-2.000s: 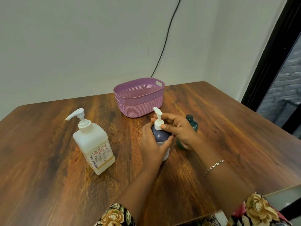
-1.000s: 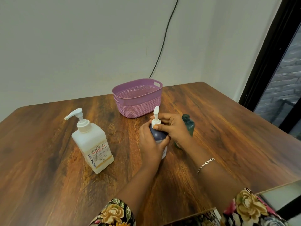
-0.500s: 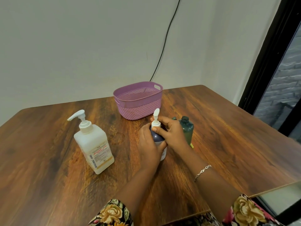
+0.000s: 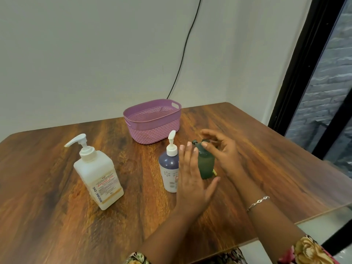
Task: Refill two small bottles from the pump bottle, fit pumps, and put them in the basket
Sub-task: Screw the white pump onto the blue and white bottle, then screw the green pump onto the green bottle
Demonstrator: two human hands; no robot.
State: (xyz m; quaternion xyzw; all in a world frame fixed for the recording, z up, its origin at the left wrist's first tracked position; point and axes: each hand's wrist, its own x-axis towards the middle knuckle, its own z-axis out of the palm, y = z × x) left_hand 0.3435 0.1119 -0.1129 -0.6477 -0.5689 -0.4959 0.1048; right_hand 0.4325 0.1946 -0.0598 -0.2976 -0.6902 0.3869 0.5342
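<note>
Three bottles are standing upright on the wooden table (image 4: 57,168): one large white pump bottle (image 4: 98,178) and two small ones. The purple bottle (image 4: 168,168) is wearing one white pump (image 4: 171,147). The large bottle is sitting at its 9 o'clock, the green bottle (image 4: 206,164) just beside it at 3 o'clock, and the one purple basket (image 4: 152,128) at 12 o'clock, holding nothing visible. The left hand (image 4: 192,183) is hovering flat, fingers straight, in front of the two small bottles and gripping nothing. The right hand (image 4: 224,155), wearing one bracelet (image 4: 258,202), is reaching to the green bottle's neck from 3 o'clock. Blur is hiding whether its fingers are pinching anything.
</note>
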